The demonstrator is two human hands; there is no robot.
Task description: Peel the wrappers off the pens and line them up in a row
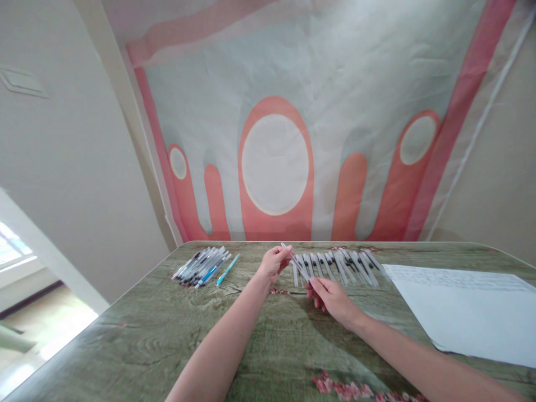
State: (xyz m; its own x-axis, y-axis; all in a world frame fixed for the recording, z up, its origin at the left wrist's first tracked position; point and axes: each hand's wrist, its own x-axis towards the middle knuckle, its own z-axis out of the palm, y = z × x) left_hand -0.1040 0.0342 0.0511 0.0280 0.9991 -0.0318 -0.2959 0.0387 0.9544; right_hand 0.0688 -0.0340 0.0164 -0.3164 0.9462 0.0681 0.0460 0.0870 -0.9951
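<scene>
A slim, clear-barrelled pen (300, 265) slants between my two hands above the table. The fingers of my left hand (274, 264) are closed on its upper end. Its lower end is pinched by my right hand (334, 300), with thumb and forefinger together. Just behind and to the right lies a row of clear pens or pen tubes with dark parts (354, 267), placed side by side. Left of my left hand is a pile of mixed pens (201, 266), and a turquoise pen (228, 269) lies alone beside it.
A large white sheet with handwriting-like lines (477, 312) lies on the right of the wood-patterned table (167, 335). Behind the table's far edge stands a wall covering with red and grey shapes (276, 223).
</scene>
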